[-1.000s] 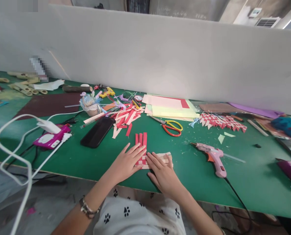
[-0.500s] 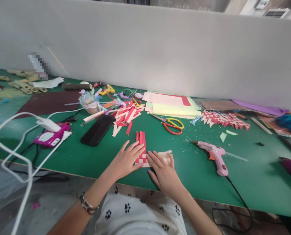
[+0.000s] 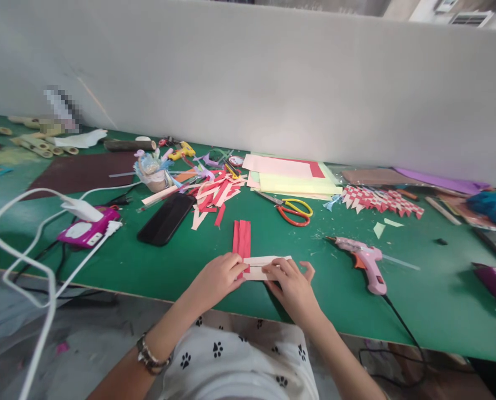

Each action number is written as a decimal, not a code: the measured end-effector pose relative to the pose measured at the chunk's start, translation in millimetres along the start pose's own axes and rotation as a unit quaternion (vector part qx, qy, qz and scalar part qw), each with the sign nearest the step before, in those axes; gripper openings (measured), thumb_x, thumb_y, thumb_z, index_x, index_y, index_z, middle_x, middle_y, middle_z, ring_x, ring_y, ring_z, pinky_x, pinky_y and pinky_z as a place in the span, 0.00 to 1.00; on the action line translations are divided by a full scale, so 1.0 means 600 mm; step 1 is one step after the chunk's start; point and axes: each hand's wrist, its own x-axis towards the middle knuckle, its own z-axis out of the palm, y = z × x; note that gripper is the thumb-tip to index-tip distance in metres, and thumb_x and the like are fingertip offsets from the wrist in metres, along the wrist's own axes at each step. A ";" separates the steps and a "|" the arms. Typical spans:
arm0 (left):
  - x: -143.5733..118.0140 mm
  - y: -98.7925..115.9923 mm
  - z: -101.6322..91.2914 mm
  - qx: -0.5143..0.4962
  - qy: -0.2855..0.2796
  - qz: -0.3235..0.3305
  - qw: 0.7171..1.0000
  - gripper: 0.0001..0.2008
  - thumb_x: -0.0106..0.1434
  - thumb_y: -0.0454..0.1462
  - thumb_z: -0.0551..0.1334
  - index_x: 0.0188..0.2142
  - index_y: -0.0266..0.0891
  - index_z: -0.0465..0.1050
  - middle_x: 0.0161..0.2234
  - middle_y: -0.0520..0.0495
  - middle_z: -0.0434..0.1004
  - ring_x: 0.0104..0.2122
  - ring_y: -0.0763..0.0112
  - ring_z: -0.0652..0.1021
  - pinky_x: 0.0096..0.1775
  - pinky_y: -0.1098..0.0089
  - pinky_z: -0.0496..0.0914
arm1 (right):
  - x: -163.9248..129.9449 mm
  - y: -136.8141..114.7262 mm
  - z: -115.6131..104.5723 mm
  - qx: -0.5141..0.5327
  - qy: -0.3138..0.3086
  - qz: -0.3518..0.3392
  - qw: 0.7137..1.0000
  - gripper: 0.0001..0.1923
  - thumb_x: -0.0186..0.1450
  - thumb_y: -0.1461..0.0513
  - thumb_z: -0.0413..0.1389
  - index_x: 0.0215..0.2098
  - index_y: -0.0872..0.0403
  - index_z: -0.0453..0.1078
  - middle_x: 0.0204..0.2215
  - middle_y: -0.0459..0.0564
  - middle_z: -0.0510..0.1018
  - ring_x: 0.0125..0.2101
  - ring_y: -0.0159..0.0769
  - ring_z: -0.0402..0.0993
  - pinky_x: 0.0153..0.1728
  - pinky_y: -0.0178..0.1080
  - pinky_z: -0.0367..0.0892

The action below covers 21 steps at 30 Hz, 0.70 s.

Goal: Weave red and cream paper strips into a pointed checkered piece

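Note:
Red paper strips (image 3: 242,236) stand upright from a small weave near the table's front edge. Pale pink paper strips (image 3: 255,272) run out from it to the right. My left hand (image 3: 215,281) has its fingers curled over the crossing, pinching the red strips at their lower end. On the pale strips, my right hand (image 3: 292,286) presses with bent fingertips, the thumb below their near edge and the little finger raised. The fingers hide most of the woven part.
A pink glue gun (image 3: 366,261) lies on the right, its cord over the edge. Scissors (image 3: 291,211), a black phone (image 3: 166,219) and loose strips (image 3: 218,191) lie beyond my hands. A purple power strip (image 3: 87,230) with white cables sits left; a checkered woven band (image 3: 381,200) lies back right.
Both hands went from lying flat over the weave to curled fingers gripping it. The pale strips now lie closer together, and less of the checkered part shows.

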 end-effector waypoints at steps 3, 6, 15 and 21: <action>0.001 0.009 -0.001 0.003 -0.007 -0.021 1.000 0.09 0.64 0.37 0.56 0.42 0.37 0.69 0.34 0.47 0.70 0.35 0.67 0.72 0.35 0.69 0.67 | 0.008 0.007 -0.013 0.014 -0.010 -0.010 1.000 0.12 0.64 0.67 0.47 0.37 0.48 0.70 0.34 0.45 0.76 0.37 0.36 0.69 0.45 0.46 0.43; 0.002 0.024 0.001 0.044 -0.001 -0.046 0.998 0.13 0.58 0.42 0.62 0.39 0.36 0.69 0.34 0.46 0.71 0.34 0.64 0.73 0.33 0.68 0.67 | 0.021 0.009 -0.031 0.020 -0.012 -0.021 1.000 0.12 0.63 0.69 0.48 0.36 0.49 0.70 0.31 0.44 0.76 0.35 0.35 0.69 0.44 0.46 0.43; 0.006 0.046 0.029 0.146 0.102 -0.127 0.976 0.11 0.64 0.34 0.51 0.27 0.37 0.69 0.24 0.49 0.70 0.24 0.69 0.72 0.22 0.72 0.58 | 0.047 -0.009 -0.091 0.077 0.068 -0.026 0.994 0.11 0.66 0.60 0.46 0.42 0.49 0.68 0.29 0.44 0.76 0.32 0.32 0.70 0.50 0.47 0.39; -0.009 0.038 0.031 0.015 0.170 -0.211 0.963 0.11 0.63 0.35 0.50 0.30 0.38 0.71 0.32 0.49 0.74 0.24 0.75 0.73 0.22 0.75 0.59 | -0.012 0.116 -0.102 -0.172 0.186 0.225 0.941 0.16 0.63 0.55 0.46 0.43 0.55 0.67 0.36 0.57 0.74 0.39 0.47 0.68 0.44 0.49 0.51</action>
